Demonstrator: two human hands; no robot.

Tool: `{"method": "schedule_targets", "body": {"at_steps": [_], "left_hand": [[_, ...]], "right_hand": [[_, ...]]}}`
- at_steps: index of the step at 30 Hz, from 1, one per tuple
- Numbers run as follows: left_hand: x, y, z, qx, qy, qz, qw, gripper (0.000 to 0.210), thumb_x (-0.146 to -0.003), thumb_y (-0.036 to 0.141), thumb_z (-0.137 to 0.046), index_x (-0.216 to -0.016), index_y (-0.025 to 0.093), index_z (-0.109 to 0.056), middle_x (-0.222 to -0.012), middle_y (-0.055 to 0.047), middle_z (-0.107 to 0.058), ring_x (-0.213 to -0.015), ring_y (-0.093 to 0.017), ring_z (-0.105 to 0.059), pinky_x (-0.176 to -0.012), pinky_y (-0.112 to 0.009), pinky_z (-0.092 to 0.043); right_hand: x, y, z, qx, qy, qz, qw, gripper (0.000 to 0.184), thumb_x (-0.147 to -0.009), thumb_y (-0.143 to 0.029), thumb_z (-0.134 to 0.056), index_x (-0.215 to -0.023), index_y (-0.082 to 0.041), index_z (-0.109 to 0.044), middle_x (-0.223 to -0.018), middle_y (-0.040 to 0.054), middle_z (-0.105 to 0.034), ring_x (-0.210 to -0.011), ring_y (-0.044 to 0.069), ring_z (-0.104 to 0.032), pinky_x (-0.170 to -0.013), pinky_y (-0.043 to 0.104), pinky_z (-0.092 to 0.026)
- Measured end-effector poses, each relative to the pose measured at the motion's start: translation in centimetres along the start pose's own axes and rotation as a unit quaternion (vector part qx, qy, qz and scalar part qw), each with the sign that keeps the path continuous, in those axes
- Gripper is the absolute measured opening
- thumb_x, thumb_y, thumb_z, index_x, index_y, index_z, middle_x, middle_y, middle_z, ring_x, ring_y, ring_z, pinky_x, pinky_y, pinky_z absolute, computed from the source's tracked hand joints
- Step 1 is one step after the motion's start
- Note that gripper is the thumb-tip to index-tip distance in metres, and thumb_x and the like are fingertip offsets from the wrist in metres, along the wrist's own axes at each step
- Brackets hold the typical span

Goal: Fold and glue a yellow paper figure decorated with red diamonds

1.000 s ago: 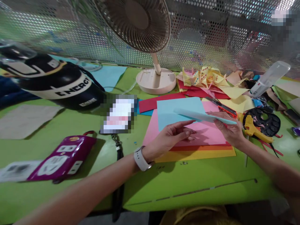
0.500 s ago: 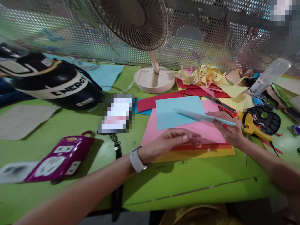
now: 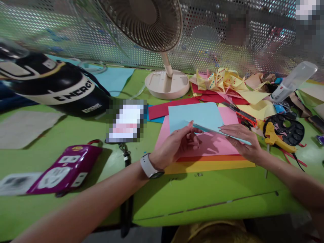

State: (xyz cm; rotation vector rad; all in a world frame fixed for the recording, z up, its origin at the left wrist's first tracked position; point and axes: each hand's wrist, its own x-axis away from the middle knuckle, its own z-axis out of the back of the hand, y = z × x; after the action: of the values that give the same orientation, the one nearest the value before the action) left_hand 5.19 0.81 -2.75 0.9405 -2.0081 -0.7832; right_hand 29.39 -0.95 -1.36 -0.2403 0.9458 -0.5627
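A folded light-blue paper (image 3: 211, 130) is held nearly edge-on above a stack of coloured sheets. My right hand (image 3: 241, 140) grips its right part, with fingers over the top and the thumb beneath. At its left end, my left hand (image 3: 182, 143) takes the corner at a fingertip, the other fingers curled below. Under the hands lie a flat light-blue sheet (image 3: 194, 113), a pink sheet (image 3: 162, 138) and, lowest, orange and yellow sheets (image 3: 212, 166).
Behind the stack stands a fan (image 3: 167, 84). To the right are a utility knife (image 3: 240, 113), a yellow glue gun (image 3: 275, 138), a black round tray (image 3: 286, 126) and paper scraps (image 3: 222, 81). A phone (image 3: 128, 121), purple pouch (image 3: 67, 168) and black bottle (image 3: 63, 87) lie left.
My left hand has closed from a loose, blurred pose and come up to the left end of the folded paper. The right hand keeps its hold, with the paper slightly lower.
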Motion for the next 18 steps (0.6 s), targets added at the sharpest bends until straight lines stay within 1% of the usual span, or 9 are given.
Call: {"method": "schedule_targets", "body": {"at_steps": [2,5,7,8,10,12,13,15,18], "left_hand": [[0.1,0.2,-0.2,0.015,0.014,0.029,0.999,0.04,-0.088,0.052,-0.063,-0.08,0.014,-0.071,-0.063,-0.003,-0.068,-0.054,-0.01,-0.062,-0.053,-0.019,-0.051],[0.3,0.5,-0.4,0.03,0.034,0.04,0.998,0.04,-0.092,0.051,-0.058,-0.084,0.013,-0.069,-0.078,-0.008,-0.073,-0.07,-0.014,-0.069,-0.061,-0.021,-0.056],[0.3,0.4,-0.4,0.039,0.036,0.031,0.998,0.039,-0.091,0.053,-0.059,-0.092,0.014,-0.068,-0.088,-0.011,-0.075,-0.081,-0.018,-0.071,-0.068,-0.026,-0.058],[0.3,0.3,-0.4,0.042,0.033,0.021,0.998,0.039,-0.09,0.053,-0.06,-0.095,0.015,-0.067,-0.091,-0.01,-0.075,-0.083,-0.019,-0.072,-0.072,-0.029,-0.059],[0.1,0.1,-0.3,0.041,0.031,-0.005,0.999,0.031,-0.088,0.047,-0.067,-0.095,0.016,-0.066,-0.09,-0.007,-0.075,-0.081,-0.019,-0.072,-0.076,-0.031,-0.06],[-0.1,-0.2,-0.2,0.034,0.035,-0.024,0.999,0.019,-0.084,0.034,-0.073,-0.089,0.017,-0.066,-0.084,-0.003,-0.074,-0.074,-0.015,-0.07,-0.075,-0.029,-0.06],[-0.1,-0.3,-0.1,0.034,0.036,-0.026,0.998,0.015,-0.083,0.028,-0.075,-0.086,0.017,-0.066,-0.082,-0.001,-0.074,-0.072,-0.014,-0.07,-0.074,-0.028,-0.06],[-0.1,-0.4,-0.1,0.047,0.036,-0.027,0.998,0.011,-0.082,0.024,-0.075,-0.085,0.018,-0.067,-0.082,0.0,-0.074,-0.071,-0.013,-0.07,-0.073,-0.026,-0.06],[0.0,-0.4,-0.2,0.07,0.029,-0.018,0.997,0.01,-0.083,0.023,-0.074,-0.088,0.018,-0.067,-0.086,-0.001,-0.075,-0.074,-0.014,-0.071,-0.072,-0.027,-0.061]], "right_hand": [[0.0,-0.1,0.1,-0.001,-0.001,-0.003,1.0,0.058,-0.092,-0.01,-0.058,-0.139,-0.042,-0.049,-0.117,0.0015,-0.072,-0.107,0.02,-0.068,-0.089,0.042,-0.06],[0.2,0.0,0.3,0.008,-0.012,0.004,1.0,0.057,-0.092,-0.008,-0.058,-0.141,-0.037,-0.05,-0.119,0.004,-0.071,-0.11,0.019,-0.066,-0.09,0.041,-0.059],[0.6,0.1,0.4,0.036,-0.041,0.033,0.998,0.055,-0.093,-0.008,-0.055,-0.143,-0.03,-0.048,-0.123,0.0075,-0.069,-0.117,0.02,-0.063,-0.094,0.042,-0.057],[0.8,0.2,0.4,0.06,-0.063,0.058,0.994,0.053,-0.094,-0.01,-0.053,-0.144,-0.027,-0.047,-0.125,0.0092,-0.068,-0.121,0.021,-0.061,-0.097,0.043,-0.055],[1.3,0.2,0.4,0.121,-0.11,0.119,0.979,0.048,-0.096,-0.016,-0.05,-0.144,-0.021,-0.047,-0.129,0.0106,-0.066,-0.128,0.022,-0.056,-0.103,0.044,-0.052],[1.6,0.0,0.4,0.176,-0.154,0.161,0.959,0.042,-0.097,-0.02,-0.05,-0.139,-0.019,-0.051,-0.131,0.0094,-0.065,-0.132,0.021,-0.052,-0.108,0.041,-0.047],[1.7,-0.1,0.3,0.194,-0.17,0.175,0.95,0.04,-0.097,-0.021,-0.05,-0.136,-0.019,-0.054,-0.132,0.0084,-0.065,-0.133,0.019,-0.051,-0.111,0.039,-0.045],[1.7,-0.3,0.3,0.216,-0.195,0.192,0.937,0.036,-0.097,-0.02,-0.049,-0.133,-0.018,-0.056,-0.136,0.0077,-0.062,-0.137,0.017,-0.046,-0.114,0.037,-0.041],[1.4,-0.5,0.2,0.239,-0.217,0.215,0.922,0.037,-0.098,-0.016,-0.046,-0.135,-0.018,-0.054,-0.142,0.0058,-0.056,-0.142,0.016,-0.038,-0.121,0.043,-0.03]]}}
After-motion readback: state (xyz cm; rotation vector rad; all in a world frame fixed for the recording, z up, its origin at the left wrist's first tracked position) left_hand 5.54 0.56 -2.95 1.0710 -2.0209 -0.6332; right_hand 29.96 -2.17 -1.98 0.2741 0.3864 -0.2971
